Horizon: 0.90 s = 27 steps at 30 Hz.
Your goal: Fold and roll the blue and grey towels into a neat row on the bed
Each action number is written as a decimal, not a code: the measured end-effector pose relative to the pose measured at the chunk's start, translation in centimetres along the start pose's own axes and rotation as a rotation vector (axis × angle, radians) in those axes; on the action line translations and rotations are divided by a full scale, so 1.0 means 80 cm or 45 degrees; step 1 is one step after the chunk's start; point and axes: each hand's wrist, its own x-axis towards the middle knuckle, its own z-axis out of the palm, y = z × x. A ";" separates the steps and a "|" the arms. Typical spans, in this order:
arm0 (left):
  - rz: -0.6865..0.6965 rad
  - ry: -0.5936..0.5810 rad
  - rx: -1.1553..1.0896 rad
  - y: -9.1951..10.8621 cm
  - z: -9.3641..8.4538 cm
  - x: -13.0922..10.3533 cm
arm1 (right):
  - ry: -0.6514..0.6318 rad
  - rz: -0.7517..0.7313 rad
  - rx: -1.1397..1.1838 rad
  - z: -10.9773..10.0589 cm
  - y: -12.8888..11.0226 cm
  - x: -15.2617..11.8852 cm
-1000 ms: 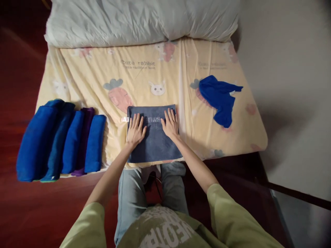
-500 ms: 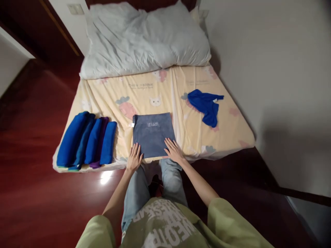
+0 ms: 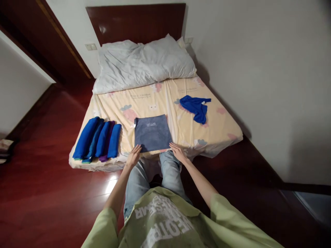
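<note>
2 hands (image 3: 133,156) at 1 grey cloth (image 3: 154,137) — white lettering (image 3: 151,124), blurred

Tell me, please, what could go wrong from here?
The gray cloth lies at the front edge of the bed, so a pull by the left hand or right hand could drag it off. The folded cloths also lie near that edge; the left arm might bump them down.

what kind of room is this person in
Most likely a bedroom: there is a dark headboard against the wall, a large pale pillow or quilt, and a bed with a rabbit-and-carrot sheet.
</note>
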 end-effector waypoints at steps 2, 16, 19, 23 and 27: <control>-0.004 -0.045 0.004 -0.002 0.000 0.011 | 0.006 0.001 -0.013 0.006 0.004 0.006; -0.144 0.072 -0.211 -0.030 0.009 0.027 | 0.014 0.047 -0.089 -0.004 0.007 0.041; -0.151 0.105 -0.353 -0.033 0.006 0.028 | 0.007 0.010 -0.032 -0.001 0.003 0.043; -0.185 0.149 -0.444 -0.037 0.000 0.022 | 0.112 0.087 0.055 -0.001 -0.005 0.040; -0.158 0.116 -0.513 -0.041 -0.009 0.003 | 0.159 0.143 0.103 -0.009 -0.007 0.022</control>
